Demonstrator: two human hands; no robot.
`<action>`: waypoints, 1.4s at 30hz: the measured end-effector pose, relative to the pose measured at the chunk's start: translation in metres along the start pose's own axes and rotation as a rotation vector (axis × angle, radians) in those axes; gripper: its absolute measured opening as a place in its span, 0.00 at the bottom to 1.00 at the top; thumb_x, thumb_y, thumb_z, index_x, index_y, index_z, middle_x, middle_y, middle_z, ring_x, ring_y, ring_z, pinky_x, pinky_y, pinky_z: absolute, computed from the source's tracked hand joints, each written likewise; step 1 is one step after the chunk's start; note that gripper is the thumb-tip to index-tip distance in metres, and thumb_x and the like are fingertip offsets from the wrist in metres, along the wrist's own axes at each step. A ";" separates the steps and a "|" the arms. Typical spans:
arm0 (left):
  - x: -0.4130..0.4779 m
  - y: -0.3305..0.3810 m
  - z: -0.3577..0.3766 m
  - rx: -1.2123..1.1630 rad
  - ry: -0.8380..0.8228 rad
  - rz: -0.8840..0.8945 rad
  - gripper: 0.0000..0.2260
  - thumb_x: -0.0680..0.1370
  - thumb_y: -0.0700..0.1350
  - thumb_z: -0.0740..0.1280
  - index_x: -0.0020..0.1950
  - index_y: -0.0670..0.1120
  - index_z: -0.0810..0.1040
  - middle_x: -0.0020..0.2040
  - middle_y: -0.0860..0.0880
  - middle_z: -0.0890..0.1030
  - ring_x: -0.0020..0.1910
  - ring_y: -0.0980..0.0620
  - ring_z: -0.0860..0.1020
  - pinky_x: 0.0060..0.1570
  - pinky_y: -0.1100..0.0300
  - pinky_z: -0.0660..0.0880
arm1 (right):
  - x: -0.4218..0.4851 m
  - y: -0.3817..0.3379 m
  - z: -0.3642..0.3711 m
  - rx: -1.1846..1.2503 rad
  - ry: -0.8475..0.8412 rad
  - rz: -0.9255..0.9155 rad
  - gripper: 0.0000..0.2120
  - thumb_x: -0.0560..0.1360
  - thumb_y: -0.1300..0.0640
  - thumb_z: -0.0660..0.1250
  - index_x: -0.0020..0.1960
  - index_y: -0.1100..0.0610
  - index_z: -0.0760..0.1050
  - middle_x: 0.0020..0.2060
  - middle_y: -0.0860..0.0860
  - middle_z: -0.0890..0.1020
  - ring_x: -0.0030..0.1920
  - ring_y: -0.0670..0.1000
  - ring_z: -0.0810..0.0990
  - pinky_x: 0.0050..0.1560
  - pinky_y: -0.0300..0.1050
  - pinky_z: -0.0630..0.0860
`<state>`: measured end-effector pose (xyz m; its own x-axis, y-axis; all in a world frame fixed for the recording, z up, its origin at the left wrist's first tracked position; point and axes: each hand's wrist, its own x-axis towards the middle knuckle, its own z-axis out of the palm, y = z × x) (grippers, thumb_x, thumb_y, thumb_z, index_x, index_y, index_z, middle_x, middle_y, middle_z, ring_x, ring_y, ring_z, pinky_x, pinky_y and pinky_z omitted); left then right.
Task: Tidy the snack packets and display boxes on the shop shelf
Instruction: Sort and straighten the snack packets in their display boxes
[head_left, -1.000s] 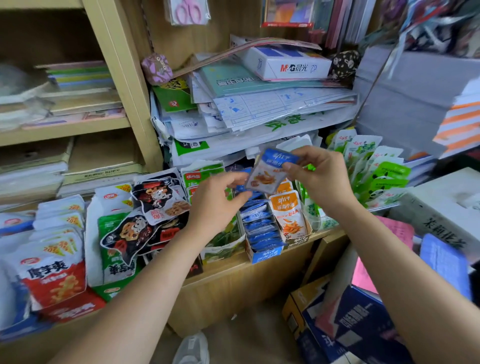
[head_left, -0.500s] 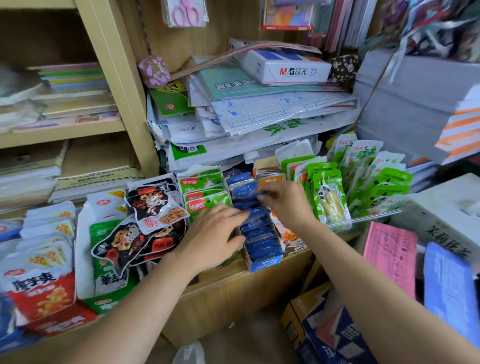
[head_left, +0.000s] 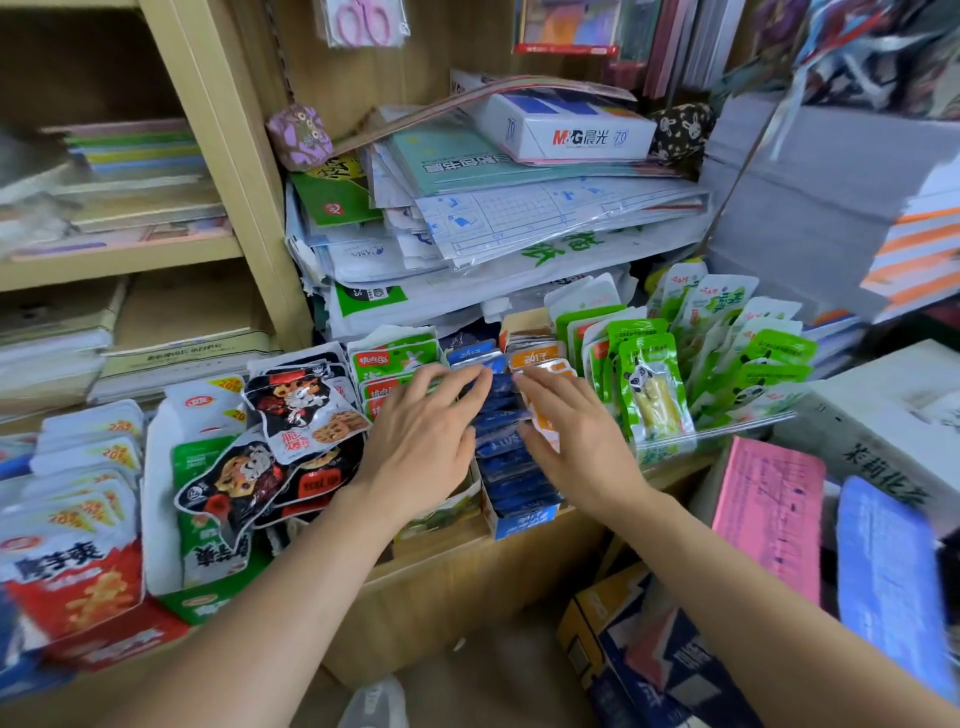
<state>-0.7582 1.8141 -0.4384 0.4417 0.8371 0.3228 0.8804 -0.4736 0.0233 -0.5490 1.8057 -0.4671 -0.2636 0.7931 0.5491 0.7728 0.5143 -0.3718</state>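
Observation:
A blue display box (head_left: 522, 519) full of blue snack packets (head_left: 501, 436) stands at the shelf's front edge in the middle. My left hand (head_left: 421, 441) lies flat against the left side of that row, fingers straight. My right hand (head_left: 576, 436) lies flat on the right side, over the orange packets (head_left: 535, 358). Neither hand grips anything. Green-and-white packets (head_left: 392, 358) stand left of the blue row, and green panda packets (head_left: 652, 384) stand to the right.
Black tiger-print packets (head_left: 296, 410) and red-and-white packets (head_left: 67, 577) fill the shelf's left part. Stacked papers and an M&G box (head_left: 571, 132) lie above. A pink sheet (head_left: 769, 514), blue packs and cartons crowd the floor at right. The wooden shelf front (head_left: 441, 597) is below.
My right hand set the blue packet it held into the blue row. Both hands have since flattened against the sides of that row.

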 end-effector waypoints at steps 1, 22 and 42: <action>0.001 0.000 0.000 0.016 -0.001 -0.014 0.27 0.81 0.47 0.63 0.81 0.50 0.62 0.78 0.53 0.66 0.73 0.47 0.65 0.67 0.47 0.69 | -0.007 0.000 0.002 -0.059 -0.032 -0.025 0.24 0.80 0.54 0.65 0.75 0.56 0.68 0.72 0.49 0.72 0.71 0.52 0.69 0.70 0.50 0.69; -0.033 -0.026 -0.062 -0.349 0.315 -0.305 0.14 0.78 0.40 0.69 0.63 0.50 0.83 0.60 0.51 0.83 0.61 0.49 0.78 0.63 0.52 0.72 | -0.014 -0.018 0.002 -0.233 -0.244 0.090 0.28 0.79 0.38 0.53 0.74 0.48 0.68 0.71 0.45 0.72 0.71 0.53 0.65 0.65 0.58 0.63; -0.040 -0.057 -0.031 -0.275 0.067 -0.333 0.14 0.75 0.59 0.72 0.59 0.60 0.82 0.52 0.52 0.82 0.59 0.49 0.74 0.62 0.51 0.66 | -0.010 -0.071 -0.003 0.146 -0.369 0.416 0.18 0.76 0.50 0.73 0.64 0.52 0.78 0.52 0.42 0.80 0.56 0.44 0.79 0.53 0.33 0.73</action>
<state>-0.8316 1.7992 -0.4234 0.1217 0.9412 0.3153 0.8903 -0.2439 0.3845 -0.5997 1.7601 -0.4443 -0.1590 0.9862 0.0470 0.7736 0.1541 -0.6146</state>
